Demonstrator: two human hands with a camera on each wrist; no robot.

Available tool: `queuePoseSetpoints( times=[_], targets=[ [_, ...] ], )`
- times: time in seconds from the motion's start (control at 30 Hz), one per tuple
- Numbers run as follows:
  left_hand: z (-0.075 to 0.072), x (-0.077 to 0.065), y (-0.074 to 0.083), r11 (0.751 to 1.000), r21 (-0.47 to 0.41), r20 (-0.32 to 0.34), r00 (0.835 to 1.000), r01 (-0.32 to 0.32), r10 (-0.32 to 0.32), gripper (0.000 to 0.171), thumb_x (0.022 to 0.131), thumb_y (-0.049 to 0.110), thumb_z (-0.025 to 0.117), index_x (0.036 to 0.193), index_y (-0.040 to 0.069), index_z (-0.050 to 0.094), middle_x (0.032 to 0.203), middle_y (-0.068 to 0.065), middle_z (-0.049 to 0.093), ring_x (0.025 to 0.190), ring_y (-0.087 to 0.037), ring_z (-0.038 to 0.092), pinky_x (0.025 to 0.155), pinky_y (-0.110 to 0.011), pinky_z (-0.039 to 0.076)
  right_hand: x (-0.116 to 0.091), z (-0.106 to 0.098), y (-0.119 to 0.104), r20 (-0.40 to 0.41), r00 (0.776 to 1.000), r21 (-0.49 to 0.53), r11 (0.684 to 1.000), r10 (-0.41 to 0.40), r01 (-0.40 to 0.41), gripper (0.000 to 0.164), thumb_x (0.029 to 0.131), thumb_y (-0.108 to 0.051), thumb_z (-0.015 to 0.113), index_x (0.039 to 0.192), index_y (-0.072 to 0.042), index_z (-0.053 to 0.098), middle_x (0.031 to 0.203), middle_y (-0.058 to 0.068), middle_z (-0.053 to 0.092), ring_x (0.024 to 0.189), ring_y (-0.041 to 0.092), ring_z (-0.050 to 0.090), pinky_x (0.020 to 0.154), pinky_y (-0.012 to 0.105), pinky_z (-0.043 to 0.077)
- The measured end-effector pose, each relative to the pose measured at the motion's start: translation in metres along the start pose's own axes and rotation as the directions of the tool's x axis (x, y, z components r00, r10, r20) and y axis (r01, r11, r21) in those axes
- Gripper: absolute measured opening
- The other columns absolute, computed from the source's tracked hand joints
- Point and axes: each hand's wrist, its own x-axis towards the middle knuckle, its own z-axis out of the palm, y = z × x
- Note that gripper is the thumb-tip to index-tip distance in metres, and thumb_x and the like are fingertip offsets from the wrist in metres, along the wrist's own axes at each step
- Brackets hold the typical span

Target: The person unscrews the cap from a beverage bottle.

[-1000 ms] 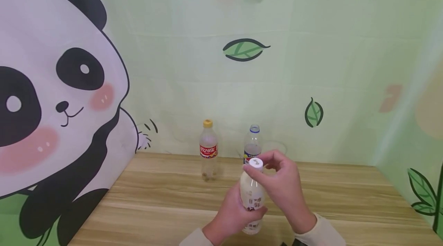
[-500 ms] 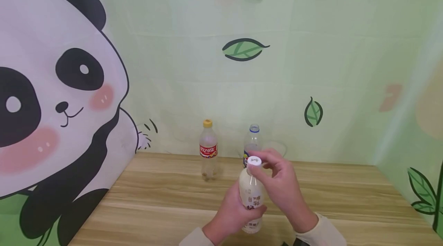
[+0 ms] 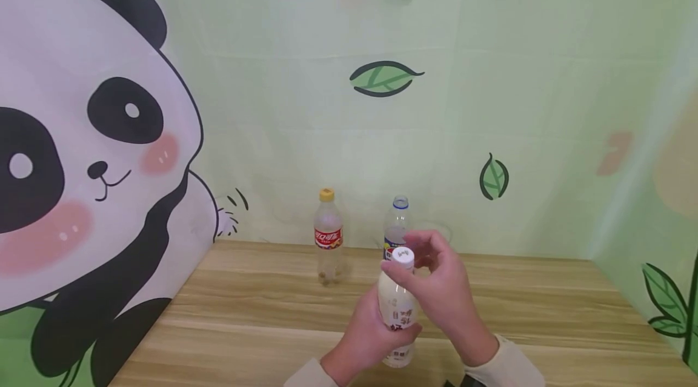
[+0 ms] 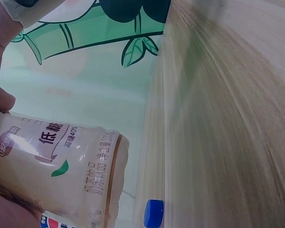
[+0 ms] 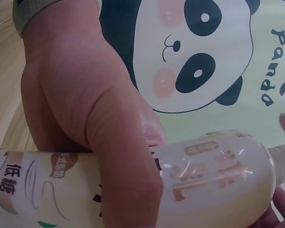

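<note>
A clear bottle of cream-coloured milk tea (image 3: 397,308) stands nearly upright over the front of the table, with brown lettering on it. My left hand (image 3: 362,335) grips its lower body, thumb wrapped across the front. At the top, my right hand (image 3: 447,299) has thumb and forefinger curled around the white cap (image 3: 403,255), thumb at its front left. In the right wrist view the bottle (image 5: 213,175) lies across the frame, its cap out of sight, and my left hand (image 5: 118,128) crosses it. The left wrist view shows the bottle's base end (image 4: 99,171).
Behind, a clear bottle with a yellow cap and red label (image 3: 328,237) stands on the wooden table (image 3: 245,302). To its right is an uncapped bottle with a blue neck ring (image 3: 400,217), partly hidden. A blue cap (image 4: 153,213) lies on the table. A panda-printed cloth (image 3: 300,102) hangs behind.
My right thumb has shifted left across the front of the white cap, and the forefinger back to the right. The cap's printed mark has turned. The left hand keeps its grip.
</note>
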Motion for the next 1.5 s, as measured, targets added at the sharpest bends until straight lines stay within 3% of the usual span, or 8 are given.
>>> queuePoseSetpoints(
  times=[0.13,0.27,0.67,0.87,1.07,1.23,1.37,1.5],
  targets=[
    [0.001,-0.001,0.000,1.000,0.006,0.001,1.000,0.009,-0.009,0.056,0.079,0.011,0.084,0.126,0.016,0.055,0.107,-0.004,0.070,0.093,-0.008,0.068,0.088,-0.029,0.058,0.000,0.000,-0.004,-0.070,0.994,-0.029,0.996,0.079,-0.082,0.039,0.075,-0.022,0.092,0.098,-0.007,0.064,0.095,0.005,0.066,0.086,0.018,0.061,0.079,0.025,0.053],
    [0.001,-0.002,0.000,1.000,0.005,0.004,1.000,0.012,-0.012,0.057,0.079,0.012,0.083,0.127,0.015,0.053,0.106,-0.003,0.070,0.092,-0.008,0.068,0.087,-0.029,0.058,0.000,-0.001,-0.005,-0.082,0.993,-0.022,0.996,0.084,-0.087,0.034,0.075,-0.022,0.093,0.095,-0.008,0.069,0.093,0.003,0.069,0.084,0.018,0.063,0.081,0.026,0.053],
    [0.000,-0.002,0.000,1.000,0.003,-0.015,1.000,0.026,-0.026,0.057,0.078,0.012,0.084,0.125,0.014,0.054,0.105,-0.005,0.070,0.091,-0.008,0.068,0.086,-0.028,0.058,0.001,-0.004,0.003,-0.024,1.000,0.025,1.000,-0.011,0.012,0.018,0.083,-0.017,0.086,0.099,-0.013,0.078,0.091,-0.004,0.073,0.088,0.014,0.062,0.084,0.030,0.050],
    [-0.001,-0.002,-0.002,1.000,-0.010,-0.014,1.000,0.027,-0.027,0.060,0.079,0.012,0.084,0.129,0.016,0.052,0.107,-0.003,0.069,0.093,-0.009,0.068,0.087,-0.029,0.058,0.002,-0.007,0.005,0.061,0.997,-0.004,0.999,-0.051,0.051,0.020,0.089,-0.017,0.080,0.108,-0.016,0.078,0.092,-0.003,0.070,0.090,0.011,0.062,0.083,0.028,0.051],
    [0.000,-0.001,-0.001,0.999,0.006,-0.009,0.999,0.035,-0.035,0.057,0.079,0.013,0.084,0.127,0.016,0.054,0.107,-0.003,0.070,0.093,-0.009,0.068,0.087,-0.029,0.058,0.003,-0.010,-0.002,0.070,0.997,-0.037,0.999,0.024,-0.022,0.037,0.085,-0.022,0.083,0.118,-0.011,0.070,0.104,0.005,0.068,0.096,0.018,0.061,0.086,0.029,0.052],
    [0.002,-0.001,0.000,1.000,0.016,-0.012,1.000,0.012,-0.012,0.055,0.079,0.012,0.084,0.125,0.014,0.055,0.106,-0.006,0.070,0.093,-0.009,0.068,0.088,-0.029,0.058,0.002,-0.009,-0.011,-0.015,0.996,-0.114,0.990,0.083,-0.085,0.047,0.074,-0.031,0.093,0.104,-0.009,0.064,0.098,0.006,0.066,0.091,0.018,0.060,0.081,0.028,0.052],
    [0.003,-0.001,0.000,1.000,0.028,-0.023,1.000,0.000,0.001,0.054,0.079,0.012,0.084,0.125,0.013,0.055,0.105,-0.007,0.070,0.092,-0.008,0.067,0.087,-0.028,0.057,0.002,-0.009,-0.012,-0.044,0.998,-0.169,0.984,0.053,-0.059,0.041,0.071,-0.033,0.095,0.093,-0.012,0.067,0.091,0.003,0.069,0.085,0.017,0.060,0.076,0.026,0.051],
    [0.004,0.000,-0.001,0.999,0.038,-0.034,0.999,-0.006,0.008,0.054,0.078,0.012,0.085,0.123,0.013,0.056,0.104,-0.007,0.070,0.091,-0.007,0.067,0.087,-0.028,0.058,0.004,-0.011,-0.010,-0.034,0.999,-0.159,0.987,0.006,-0.012,0.031,0.072,-0.029,0.094,0.087,-0.016,0.071,0.087,0.000,0.070,0.084,0.020,0.060,0.076,0.026,0.050]
  ],
)
